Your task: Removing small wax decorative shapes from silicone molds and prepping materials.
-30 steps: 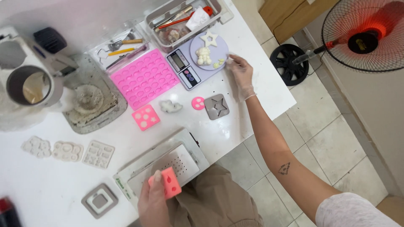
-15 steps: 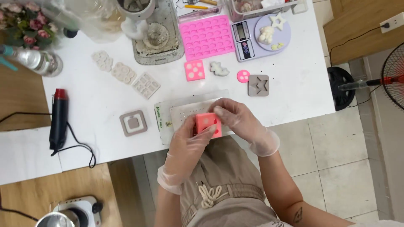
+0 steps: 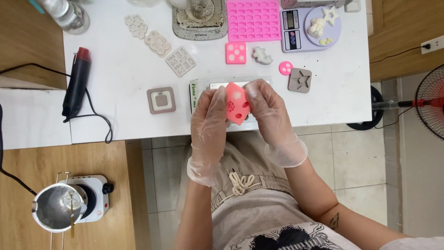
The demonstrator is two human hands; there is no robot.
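Bright, even light, soft shadows; sharp throughout, slight glare on the white table (image 3: 115, 111).

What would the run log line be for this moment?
left hand: grips pink mould | right hand: grips same mould | mould: off white table, near front edge, cavities up

A white surface (image 3: 120, 106) crowded with moulds and casting gear

A large pink mould tray (image 3: 253, 19) lay at the far edge beside a lilac scale (image 3: 310, 28) bearing a white star (image 3: 330, 15). Nearer sat a small pink square mould (image 3: 236, 53), a round pink mould (image 3: 286, 68), a grey star mould (image 3: 299, 80), a grey square mould (image 3: 161, 100) and three pale moulds (image 3: 158, 43). A black heat gun (image 3: 77, 82) lay at the left edge. A metal pitcher (image 3: 54, 207) stood on a white hotplate (image 3: 95, 196) on the wooden bench below; a fan (image 3: 430, 99) stood on the tiled floor.
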